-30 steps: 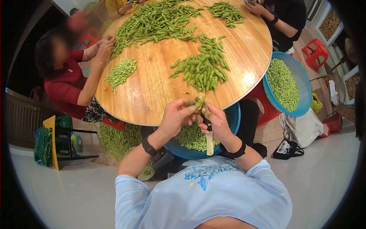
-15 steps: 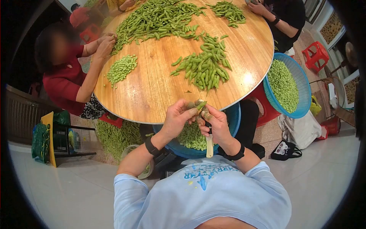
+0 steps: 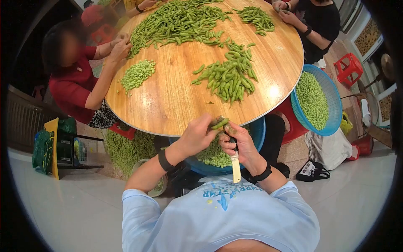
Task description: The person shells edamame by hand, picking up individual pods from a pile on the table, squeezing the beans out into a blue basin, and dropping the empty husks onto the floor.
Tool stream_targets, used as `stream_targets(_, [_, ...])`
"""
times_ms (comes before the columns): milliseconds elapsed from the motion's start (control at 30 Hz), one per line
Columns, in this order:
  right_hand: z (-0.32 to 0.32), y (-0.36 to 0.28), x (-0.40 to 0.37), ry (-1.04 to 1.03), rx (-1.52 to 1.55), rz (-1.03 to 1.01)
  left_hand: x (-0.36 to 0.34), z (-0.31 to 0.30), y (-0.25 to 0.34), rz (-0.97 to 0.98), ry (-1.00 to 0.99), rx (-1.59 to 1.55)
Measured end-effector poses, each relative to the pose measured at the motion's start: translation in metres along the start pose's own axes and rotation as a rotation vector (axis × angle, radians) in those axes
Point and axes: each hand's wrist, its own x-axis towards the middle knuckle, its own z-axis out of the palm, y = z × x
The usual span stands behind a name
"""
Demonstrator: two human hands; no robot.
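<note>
My left hand is closed on a green soybean pod above the near table edge. Beside it, my right hand grips a small knife, its cream handle hanging down below the fist. The right fingertips are at the pod's right end, where the blade is mostly hidden. Under both hands sits a blue basin with shelled green beans in it. A loose pile of pods lies on the table just ahead of my hands.
The round wooden table also bears a large pod heap and shelled beans. A blue basket of beans stands right. One person in red sits left, another in black at far right. More pods cover the floor.
The pod has tipped flatter between my hands. The knife handle has swung slightly down and right. At far right, the person's second hand has come into view.
</note>
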Motion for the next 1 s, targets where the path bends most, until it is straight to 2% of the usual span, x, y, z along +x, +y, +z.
stream_targets(33, [0.001,0.002,-0.001,0.01,-0.006,0.015,-0.001,-0.005,0.006,0.195,-0.004,0.302])
stream_targets(133, [0.01,0.0,-0.001,-0.006,0.037,0.037,-0.005,-0.008,0.015,0.25,-0.019,0.473])
stream_targets(167, [0.011,0.001,-0.001,-0.006,0.037,0.041,-0.006,-0.007,0.013,0.246,-0.018,0.474])
stream_targets(233, [0.012,0.005,-0.001,-0.026,0.043,0.02,-0.006,-0.007,0.009,0.259,0.055,0.279])
stream_targets(467, [0.021,0.008,-0.004,-0.06,0.1,-0.022,0.001,-0.007,0.016,0.334,0.16,0.226])
stream_targets(533, [0.019,0.01,-0.004,-0.021,-0.007,-0.102,-0.004,-0.004,0.016,-0.169,0.114,-0.312])
stream_targets(567, [0.019,0.01,-0.004,-0.022,-0.009,-0.098,-0.006,-0.001,0.016,-0.169,0.118,-0.312])
stream_targets(667, [0.012,0.01,-0.002,0.054,-0.192,-0.194,-0.01,0.007,0.018,-0.257,0.145,-0.316])
stream_targets(733, [0.002,0.004,0.003,0.092,-0.67,-0.358,-0.011,0.009,0.017,-0.347,0.09,-0.297])
stream_targets(767, [0.001,0.004,0.005,0.09,-0.671,-0.359,-0.01,0.009,0.018,-0.346,0.091,-0.296])
stream_targets(833, [0.009,0.007,0.006,0.269,-1.105,-0.72,-0.013,0.012,0.021,-0.111,0.111,-0.027])
stream_targets(867, [0.007,0.005,0.007,0.271,-1.105,-0.72,-0.013,0.012,0.023,-0.111,0.11,-0.028])
stream_targets(933, [0.0,0.001,0.01,0.234,-1.466,-0.954,-0.013,0.012,0.026,0.037,0.118,0.137])
stream_targets(1000, [0.003,-0.001,0.008,0.214,-1.522,-0.952,-0.017,0.015,0.026,0.039,0.104,0.148])
